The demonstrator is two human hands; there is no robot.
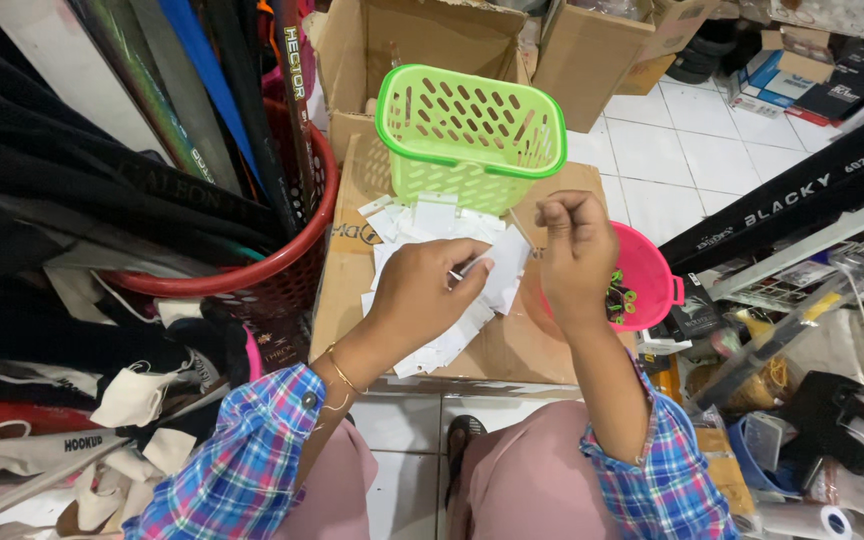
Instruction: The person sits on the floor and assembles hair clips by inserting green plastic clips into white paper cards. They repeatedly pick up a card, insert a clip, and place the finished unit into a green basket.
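Observation:
My left hand (422,290) is closed around a thin white stick-like piece, its tip poking out toward a small white card (505,262). My right hand (574,252) is raised just right of it, fingers pinched together on something too small to make out. Both hands hover over a pile of white cards (422,225) spread on a flattened cardboard sheet (512,345). A bright green plastic basket (470,132) stands just beyond the pile. Both arms wear blue-and-pink plaid sleeves.
A red round basket (277,270) with long dark rods stands at left. A pink bowl (644,282) holding small green pieces sits at right. Open cardboard boxes (422,45) stand behind. Black bags, cloth pouches and cluttered packages crowd both sides on the white tiled floor.

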